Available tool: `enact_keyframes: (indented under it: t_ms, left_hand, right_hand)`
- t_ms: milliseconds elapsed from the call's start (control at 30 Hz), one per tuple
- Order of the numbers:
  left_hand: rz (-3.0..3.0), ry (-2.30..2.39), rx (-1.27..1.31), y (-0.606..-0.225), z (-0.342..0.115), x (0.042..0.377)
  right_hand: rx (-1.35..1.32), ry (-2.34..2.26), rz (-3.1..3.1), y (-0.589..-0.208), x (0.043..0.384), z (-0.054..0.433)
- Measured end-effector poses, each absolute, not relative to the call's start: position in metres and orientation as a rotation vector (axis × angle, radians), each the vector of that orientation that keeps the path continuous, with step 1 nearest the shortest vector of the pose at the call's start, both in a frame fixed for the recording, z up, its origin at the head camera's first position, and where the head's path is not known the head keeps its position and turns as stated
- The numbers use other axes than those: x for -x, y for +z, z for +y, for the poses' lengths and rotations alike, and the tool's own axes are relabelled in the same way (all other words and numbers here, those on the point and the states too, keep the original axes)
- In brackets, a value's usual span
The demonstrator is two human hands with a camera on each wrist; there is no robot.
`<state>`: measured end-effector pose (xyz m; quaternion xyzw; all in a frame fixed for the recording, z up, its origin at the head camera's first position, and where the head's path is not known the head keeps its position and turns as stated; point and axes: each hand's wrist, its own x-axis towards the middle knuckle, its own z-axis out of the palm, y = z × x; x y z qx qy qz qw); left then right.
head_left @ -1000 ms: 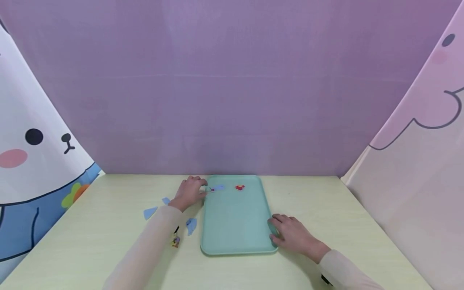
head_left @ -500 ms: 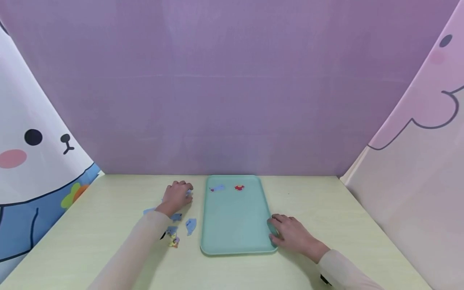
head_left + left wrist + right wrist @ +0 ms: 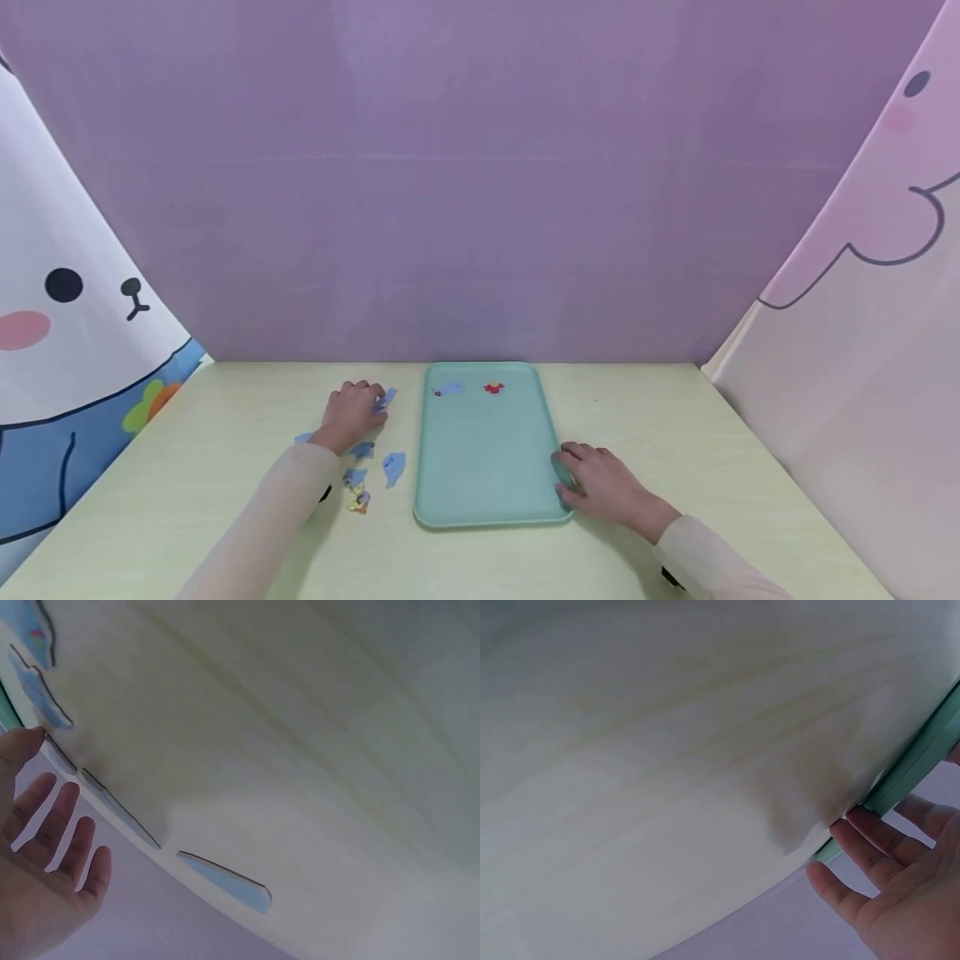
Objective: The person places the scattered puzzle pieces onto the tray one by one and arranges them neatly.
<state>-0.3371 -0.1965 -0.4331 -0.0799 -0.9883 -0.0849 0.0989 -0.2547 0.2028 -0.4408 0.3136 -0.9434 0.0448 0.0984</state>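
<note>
A blue jigsaw-like piece (image 3: pixel 386 399) lies on the table between the thumb and fingers of my left hand (image 3: pixel 351 417). In the left wrist view, this hand (image 3: pixel 45 847) has its fingers spread, and its thumb tip is close to the flat pieces. The right hand (image 3: pixel 606 485) rests at the right edge of a pale green tray (image 3: pixel 491 458), its fingertips touching the rim. Seen from the right wrist, that hand (image 3: pixel 904 881) has loosely extended fingers beside the tray's side. Inside the tray, near its far end, lie a blue piece (image 3: pixel 452 388) and a small red piece (image 3: pixel 493 388).
Several more pieces lie left of the tray, among them a blue one (image 3: pixel 393 469), another blue one (image 3: pixel 363 450) and a multicoloured one (image 3: pixel 359 502). The pale wooden table (image 3: pixel 660 417) ends at a purple backdrop (image 3: pixel 480 208).
My left hand has moved left and slightly nearer, from the tray's far left edge to the table. A blue piece now shows at its fingers. The right hand has stayed at the tray's edge.
</note>
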Motion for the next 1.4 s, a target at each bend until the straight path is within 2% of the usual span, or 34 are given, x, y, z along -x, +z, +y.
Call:
enact_keyframes:
  t_ms: [1400]
  left_hand:
    - [-2.917,-0.484,0.215,-0.4313,-0.2038,0.3367]
  right_hand:
    - [-0.923,0.11,-2.78,-0.441,0.2553,0.2026]
